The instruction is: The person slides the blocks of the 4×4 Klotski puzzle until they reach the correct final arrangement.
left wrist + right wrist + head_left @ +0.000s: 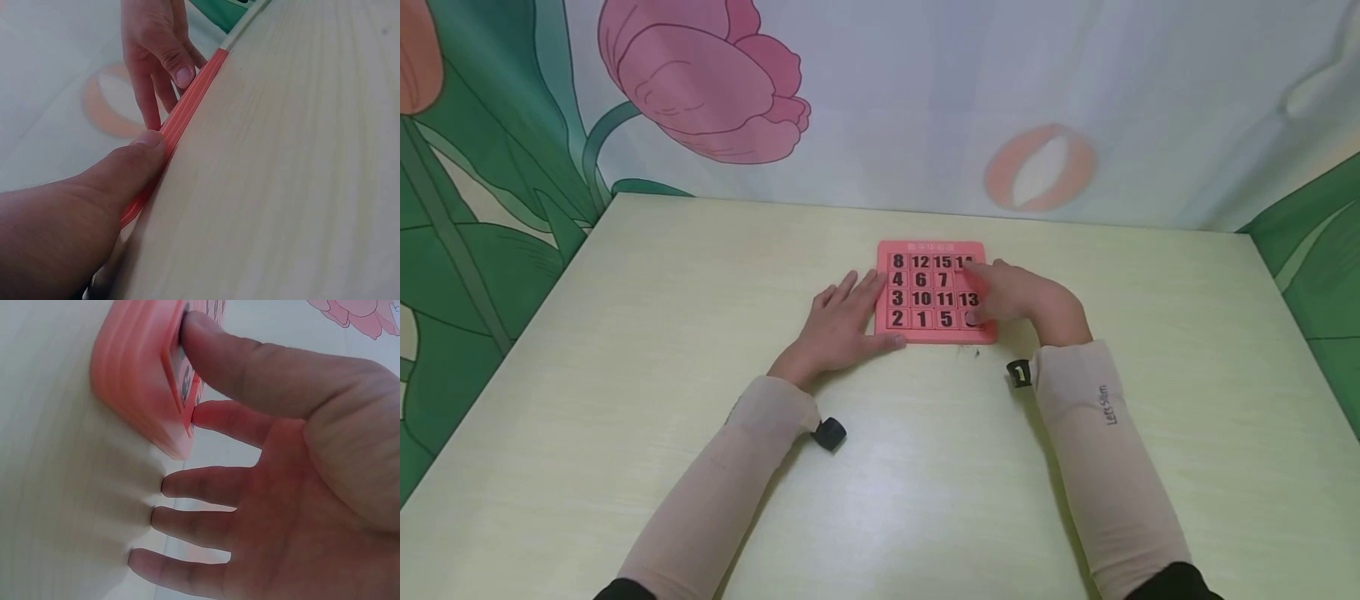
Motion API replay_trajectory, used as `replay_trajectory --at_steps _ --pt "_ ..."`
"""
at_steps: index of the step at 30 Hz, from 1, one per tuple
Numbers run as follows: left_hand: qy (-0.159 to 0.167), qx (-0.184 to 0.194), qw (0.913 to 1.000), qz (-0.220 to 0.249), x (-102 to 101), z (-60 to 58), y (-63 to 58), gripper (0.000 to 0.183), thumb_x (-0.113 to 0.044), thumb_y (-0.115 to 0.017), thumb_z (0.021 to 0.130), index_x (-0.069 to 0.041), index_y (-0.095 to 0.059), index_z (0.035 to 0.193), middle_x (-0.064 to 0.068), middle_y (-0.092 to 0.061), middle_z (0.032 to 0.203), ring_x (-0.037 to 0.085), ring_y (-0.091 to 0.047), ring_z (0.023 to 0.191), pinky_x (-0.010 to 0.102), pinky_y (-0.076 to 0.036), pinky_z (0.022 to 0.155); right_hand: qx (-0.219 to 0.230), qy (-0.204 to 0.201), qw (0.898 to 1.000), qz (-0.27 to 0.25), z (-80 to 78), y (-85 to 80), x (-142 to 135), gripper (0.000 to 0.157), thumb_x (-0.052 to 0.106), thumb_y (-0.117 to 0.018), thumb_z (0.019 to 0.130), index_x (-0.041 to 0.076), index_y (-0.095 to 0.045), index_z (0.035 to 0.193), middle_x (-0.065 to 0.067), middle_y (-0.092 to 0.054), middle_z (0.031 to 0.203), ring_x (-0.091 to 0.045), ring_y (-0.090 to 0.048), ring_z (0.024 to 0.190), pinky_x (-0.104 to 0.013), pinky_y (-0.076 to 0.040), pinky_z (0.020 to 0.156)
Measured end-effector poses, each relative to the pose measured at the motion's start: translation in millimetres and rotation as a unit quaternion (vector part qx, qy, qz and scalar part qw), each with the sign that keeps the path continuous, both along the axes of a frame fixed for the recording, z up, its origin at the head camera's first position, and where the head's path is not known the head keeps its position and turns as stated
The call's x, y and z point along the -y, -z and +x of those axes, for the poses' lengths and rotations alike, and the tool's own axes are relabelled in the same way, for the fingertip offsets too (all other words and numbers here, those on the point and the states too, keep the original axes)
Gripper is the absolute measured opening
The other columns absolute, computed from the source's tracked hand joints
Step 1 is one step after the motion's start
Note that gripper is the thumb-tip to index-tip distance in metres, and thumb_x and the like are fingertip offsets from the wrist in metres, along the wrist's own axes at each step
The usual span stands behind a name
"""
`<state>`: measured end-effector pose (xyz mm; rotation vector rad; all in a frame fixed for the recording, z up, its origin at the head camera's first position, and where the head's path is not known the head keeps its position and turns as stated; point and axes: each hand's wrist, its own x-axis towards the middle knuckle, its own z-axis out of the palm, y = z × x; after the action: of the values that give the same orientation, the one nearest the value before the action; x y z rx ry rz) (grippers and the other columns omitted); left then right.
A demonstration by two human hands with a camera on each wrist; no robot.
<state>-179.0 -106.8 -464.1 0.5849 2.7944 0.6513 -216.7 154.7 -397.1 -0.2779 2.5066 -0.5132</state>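
A pink sliding number puzzle (pixel 934 335) lies flat on the table, its square tiles bearing black numbers. The slot right of the 7 looks vacant. My left hand (pixel 838 329) steadies the puzzle's left side with fingers extended, its thumb against the front edge; in the left wrist view that thumb (pixel 140 150) presses the pink rim. Over the right-hand column is my right hand (pixel 1018 296), index finger on the 14 tile and thumb covering the bottom right tile. The right wrist view shows its other fingers (pixel 200 486) stretched out beside the puzzle, tips at the table.
The pale wood-grain table (pixel 925 492) reaches back to a curtain (pixel 910 108) printed with a pink flower and green leaves. Small dark marks (pixel 976 353) dot the table just in front of the puzzle. Dark wrist straps (pixel 830 434) sit at both sleeve cuffs.
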Motion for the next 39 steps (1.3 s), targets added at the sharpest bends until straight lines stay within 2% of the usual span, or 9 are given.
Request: replay_trajectory --at_steps 3,7,11,13,20,26,31,39 --pt "0.001 0.002 1.0000 -0.002 0.2 0.1 0.3 0.101 -0.069 -0.056 0.091 -0.017 -0.010 0.164 0.001 -0.008 0.169 0.026 0.003 0.154 0.047 -0.001 0.121 -0.004 -0.003 1.000 0.002 0.5 -0.5 0.1 0.081 0.012 -0.068 0.093 0.016 -0.026 0.162 -0.022 -0.032 0.157 -0.039 -0.038 0.128 -0.065 -0.027 0.112" --pt "0.001 0.003 1.0000 -0.001 0.4 -0.1 0.3 0.101 -0.069 -0.057 0.091 -0.017 -0.010 0.164 0.001 -0.008 0.169 0.025 0.004 0.154 0.047 -0.001 0.121 -0.007 0.004 1.000 -0.008 0.9 -1.3 0.1 0.077 0.011 -0.070 0.093 0.012 -0.030 0.159 -0.017 -0.045 0.145 -0.035 -0.042 0.123 -0.062 -0.032 0.111" --pt "0.001 0.004 1.0000 0.000 -0.1 -0.5 0.0 0.101 -0.069 -0.057 0.091 -0.017 -0.010 0.164 0.001 -0.008 0.169 0.025 0.004 0.154 0.047 -0.001 0.121 -0.005 0.013 1.000 -0.021 0.2 -1.2 -0.2 0.073 0.009 -0.071 0.092 0.011 -0.033 0.154 -0.014 -0.052 0.130 -0.034 -0.045 0.116 -0.058 -0.038 0.106" --pt "0.000 0.005 1.0000 0.002 -0.4 -0.4 -0.5 0.101 -0.068 -0.057 0.091 -0.017 -0.010 0.164 0.001 -0.008 0.169 0.025 0.004 0.154 0.047 -0.001 0.121 -0.004 0.018 1.000 -0.023 -0.4 -0.6 -0.3 0.072 0.009 -0.071 0.092 0.011 -0.034 0.153 -0.014 -0.053 0.125 -0.033 -0.046 0.115 -0.056 -0.040 0.103" --pt "0.001 0.004 1.0000 0.003 -0.5 -0.3 0.4 0.101 -0.068 -0.057 0.091 -0.017 -0.010 0.164 0.001 -0.008 0.169 0.026 0.003 0.154 0.047 -0.001 0.121 -0.009 0.039 0.999 -0.016 0.3 1.2 0.3 0.071 0.010 -0.073 0.092 0.015 -0.036 0.153 -0.013 -0.052 0.132 -0.033 -0.046 0.116 -0.058 -0.039 0.105" --pt "0.001 0.004 1.0000 0.003 0.1 -0.9 0.1 0.101 -0.069 -0.057 0.091 -0.017 -0.010 0.164 0.001 -0.008 0.169 0.025 0.004 0.154 0.047 -0.001 0.121 -0.026 0.026 0.999 -0.012 -1.6 4.4 1.1 0.070 0.013 -0.076 0.091 0.011 -0.038 0.149 -0.013 -0.055 0.121 -0.031 -0.049 0.108 -0.051 -0.043 0.099" --pt "0.001 0.007 1.0000 0.001 0.0 -1.1 0.5 0.102 -0.069 -0.057 0.090 -0.018 -0.010 0.164 0.000 -0.008 0.169 0.024 0.004 0.154 0.047 -0.001 0.121 -0.024 0.025 0.999 -0.009 -2.8 5.5 2.2 0.068 0.012 -0.076 0.090 0.010 -0.039 0.147 -0.013 -0.056 0.117 -0.031 -0.050 0.106 -0.049 -0.043 0.096" --pt "0.001 0.007 1.0000 0.001 -0.1 -1.2 0.7 0.102 -0.069 -0.057 0.091 -0.017 -0.010 0.164 0.001 -0.008 0.169 0.025 0.004 0.154 0.046 0.000 0.121 -0.021 0.011 1.000 0.001 -4.3 4.7 2.8 0.056 0.014 -0.077 0.090 0.007 -0.044 0.135 -0.013 -0.054 0.109 -0.030 -0.050 0.101 -0.042 -0.043 0.086"
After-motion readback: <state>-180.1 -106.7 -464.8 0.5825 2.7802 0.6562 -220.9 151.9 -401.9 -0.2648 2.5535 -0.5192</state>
